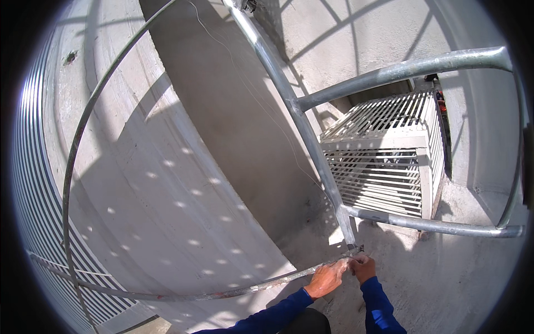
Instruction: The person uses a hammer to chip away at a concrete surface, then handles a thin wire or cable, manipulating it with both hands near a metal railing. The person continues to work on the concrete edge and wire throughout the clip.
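Observation:
Both bare hands meet at the lower middle, where the foot of a grey metal scaffold frame comes down to a long thin pole. My left hand is closed right beside the pole's end, fingers pointing at the joint. Touching it from the right, my right hand has its fingers curled and pressed together. Whatever the fingertips pinch is hidden or too small to name. Blue sleeves cover both forearms. A thin pale wire hangs loosely down left of the frame, ending near its lower part.
A slatted pale metal cage stands behind the frame on the right. Left of the frame, a wide concrete ledge borders a deep shaded gap. A curved rod crosses the left side, near a ribbed metal surface.

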`<control>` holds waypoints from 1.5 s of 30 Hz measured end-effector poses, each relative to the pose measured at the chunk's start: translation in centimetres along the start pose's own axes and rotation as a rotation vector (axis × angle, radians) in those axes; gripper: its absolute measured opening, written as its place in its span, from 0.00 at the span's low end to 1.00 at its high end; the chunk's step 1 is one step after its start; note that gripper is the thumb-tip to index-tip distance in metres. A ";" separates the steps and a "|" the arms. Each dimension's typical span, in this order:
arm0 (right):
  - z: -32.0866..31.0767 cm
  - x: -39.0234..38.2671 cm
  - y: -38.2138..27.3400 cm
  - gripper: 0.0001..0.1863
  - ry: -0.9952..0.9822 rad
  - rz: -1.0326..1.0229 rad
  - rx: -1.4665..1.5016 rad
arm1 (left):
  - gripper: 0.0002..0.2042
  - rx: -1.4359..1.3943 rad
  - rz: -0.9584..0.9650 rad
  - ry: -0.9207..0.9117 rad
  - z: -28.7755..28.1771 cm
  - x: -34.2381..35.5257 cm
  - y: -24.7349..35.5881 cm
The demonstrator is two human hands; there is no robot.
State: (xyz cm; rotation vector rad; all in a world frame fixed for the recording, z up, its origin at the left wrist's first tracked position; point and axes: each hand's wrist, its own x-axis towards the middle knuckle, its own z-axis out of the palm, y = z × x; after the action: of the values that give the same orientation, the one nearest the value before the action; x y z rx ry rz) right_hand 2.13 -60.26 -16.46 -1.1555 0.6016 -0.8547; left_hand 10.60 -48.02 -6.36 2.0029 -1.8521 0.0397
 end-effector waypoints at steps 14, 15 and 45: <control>8.7 -6.8 -17.3 0.25 -0.210 -0.733 -0.437 | 0.04 -1.069 -0.364 0.446 -11.5 0.1 3.4; 8.9 -6.5 -17.9 0.26 -0.260 -0.594 -0.329 | 0.04 -1.159 -0.384 0.478 -12.6 0.1 4.2; 6.6 -12.0 -21.5 0.13 -0.790 -0.359 -0.221 | 0.06 -1.047 -0.341 0.805 -13.8 -7.0 7.8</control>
State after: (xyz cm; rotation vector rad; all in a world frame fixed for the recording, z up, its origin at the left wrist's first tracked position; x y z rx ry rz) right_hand -5.07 -50.22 5.82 -1.6994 -0.1757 -0.5577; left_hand 5.78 -37.33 6.42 1.2159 -0.7261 -0.1646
